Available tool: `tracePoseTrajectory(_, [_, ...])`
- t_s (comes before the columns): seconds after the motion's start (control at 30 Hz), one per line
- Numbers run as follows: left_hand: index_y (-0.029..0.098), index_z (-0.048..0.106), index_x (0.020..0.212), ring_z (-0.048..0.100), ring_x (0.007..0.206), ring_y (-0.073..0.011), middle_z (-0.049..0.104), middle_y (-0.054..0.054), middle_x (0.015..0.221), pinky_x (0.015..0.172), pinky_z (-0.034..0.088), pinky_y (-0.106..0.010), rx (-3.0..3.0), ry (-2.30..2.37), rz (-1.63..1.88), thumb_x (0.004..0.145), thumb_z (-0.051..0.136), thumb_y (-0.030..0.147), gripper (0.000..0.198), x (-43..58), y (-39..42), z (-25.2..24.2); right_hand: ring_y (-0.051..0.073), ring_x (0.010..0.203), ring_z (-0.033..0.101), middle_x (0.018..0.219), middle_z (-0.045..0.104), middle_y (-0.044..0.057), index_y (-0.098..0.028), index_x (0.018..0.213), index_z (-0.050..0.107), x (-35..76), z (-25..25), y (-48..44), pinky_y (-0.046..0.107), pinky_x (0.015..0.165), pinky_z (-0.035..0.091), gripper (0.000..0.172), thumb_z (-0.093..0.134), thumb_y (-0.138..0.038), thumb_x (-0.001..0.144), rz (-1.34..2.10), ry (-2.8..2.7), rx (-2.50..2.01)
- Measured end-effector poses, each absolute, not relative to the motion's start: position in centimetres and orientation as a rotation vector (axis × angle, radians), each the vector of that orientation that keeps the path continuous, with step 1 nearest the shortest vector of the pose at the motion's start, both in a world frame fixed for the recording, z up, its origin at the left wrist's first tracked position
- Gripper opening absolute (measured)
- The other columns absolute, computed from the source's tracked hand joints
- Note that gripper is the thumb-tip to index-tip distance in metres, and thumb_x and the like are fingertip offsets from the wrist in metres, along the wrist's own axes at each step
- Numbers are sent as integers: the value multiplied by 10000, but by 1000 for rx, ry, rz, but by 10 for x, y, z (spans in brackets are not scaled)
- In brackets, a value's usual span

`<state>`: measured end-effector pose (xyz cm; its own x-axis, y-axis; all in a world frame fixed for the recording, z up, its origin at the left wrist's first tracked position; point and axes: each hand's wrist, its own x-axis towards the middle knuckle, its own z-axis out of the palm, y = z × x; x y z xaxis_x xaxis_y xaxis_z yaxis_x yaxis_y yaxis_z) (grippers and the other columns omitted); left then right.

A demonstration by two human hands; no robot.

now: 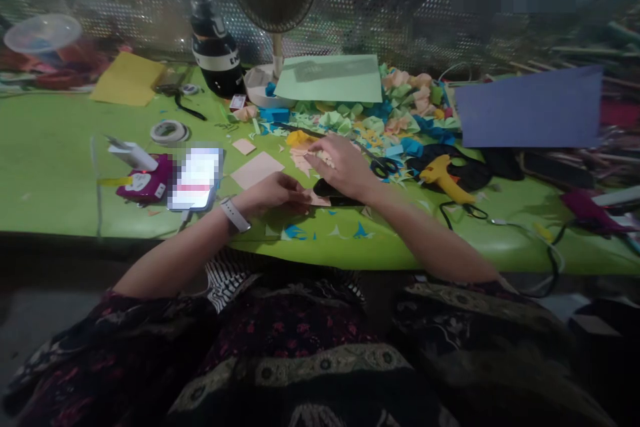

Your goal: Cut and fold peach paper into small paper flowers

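My left hand (274,192), with a white watch on the wrist, rests on the green table (50,167) and pinches a small peach paper piece (318,199). My right hand (341,164) lies just beyond it, fingers curled over a little heap of peach paper scraps (302,159). A dark flat object (334,195) sits under the right wrist. A peach paper square (257,169) lies left of the hands, with a smaller one (244,146) behind it.
A phone (196,179) and a purple item (146,185) lie at left, a tape roll (169,131) behind. Black scissors (384,166), a yellow glue gun (444,177), folded paper flowers (400,113), a bottle (216,47), a fan stand (277,53) and coloured sheets (530,107) crowd the back.
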<state>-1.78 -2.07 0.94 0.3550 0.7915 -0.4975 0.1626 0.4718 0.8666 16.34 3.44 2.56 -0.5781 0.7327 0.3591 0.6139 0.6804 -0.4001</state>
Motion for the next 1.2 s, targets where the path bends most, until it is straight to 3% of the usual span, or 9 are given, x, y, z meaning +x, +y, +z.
tracePoseTrajectory(0.4, [123,721,782,701,709,-154,764,-107,813,762,550,-306,1107,1145,480,747,795,276,174,-19,-18,5,252,988,592,1050,692,125,-158,1009,665,169,16,38,366,870,426,360,408,-408,975,535,-2530,-1108])
tracePoseTrajectory(0.6, [123,717,768,693,694,-142,762,-107,811,767,560,-305,1076,1141,518,773,781,255,147,-18,-20,6,260,1036,580,1021,679,127,-193,948,671,180,28,9,395,941,423,305,424,-370,978,196,-2335,-1010])
tracePoseTrajectory(0.67, [122,711,742,687,676,-131,759,-99,784,768,561,-299,1064,1116,516,773,784,244,145,-19,-19,3,259,974,590,934,686,120,-208,884,681,190,29,-12,395,892,439,300,448,-375,972,138,-2385,-981])
tracePoseTrajectory(0.73, [122,713,734,686,665,-125,756,-93,761,754,560,-285,1066,1090,516,766,790,242,146,-20,-18,1,224,806,605,833,690,103,-200,861,699,201,23,-32,353,753,457,301,472,-369,963,241,-2496,-955])
tracePoseTrajectory(0.87, [122,730,779,696,675,-125,766,-92,789,716,551,-260,1074,1080,496,747,799,235,136,-21,-18,1,155,603,576,830,729,67,-184,1041,713,215,-1,-54,291,593,441,278,496,-323,935,565,-2330,-1163])
tracePoseTrajectory(1.03, [128,728,802,674,628,-102,764,-81,786,673,541,-245,1061,1123,480,745,801,246,151,-19,-19,8,136,511,526,677,692,30,-149,1038,724,216,-15,-51,271,524,406,318,541,-363,890,745,-2128,-1319])
tracePoseTrajectory(1.2, [130,717,778,673,628,-94,763,-78,786,655,531,-226,1059,1139,476,753,795,243,139,-18,-19,8,130,509,523,704,708,36,-154,1047,735,215,-14,-51,266,518,403,318,538,-342,882,752,-2138,-1300])
